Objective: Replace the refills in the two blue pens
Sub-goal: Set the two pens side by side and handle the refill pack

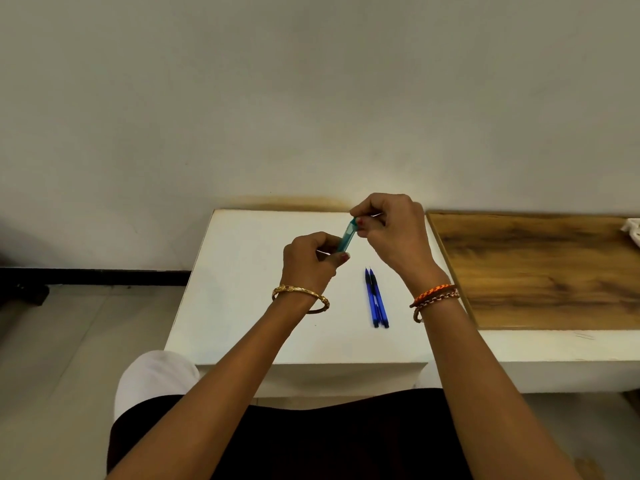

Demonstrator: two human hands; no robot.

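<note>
Both hands pinch a teal tube (pixel 347 237) above the white table (pixel 242 306), left hand (pixel 310 259) low, right hand (pixel 391 230) at its top; best pull straight, steadily; two blue pens (pixel 376 299) lie below, untouched.

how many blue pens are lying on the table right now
2: the blue pens lie side by side on the white table, tips pointing away, below the right hand.

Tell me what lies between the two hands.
In the head view, a teal pen spans the gap; the left hand and right hand each grip one end.
</note>
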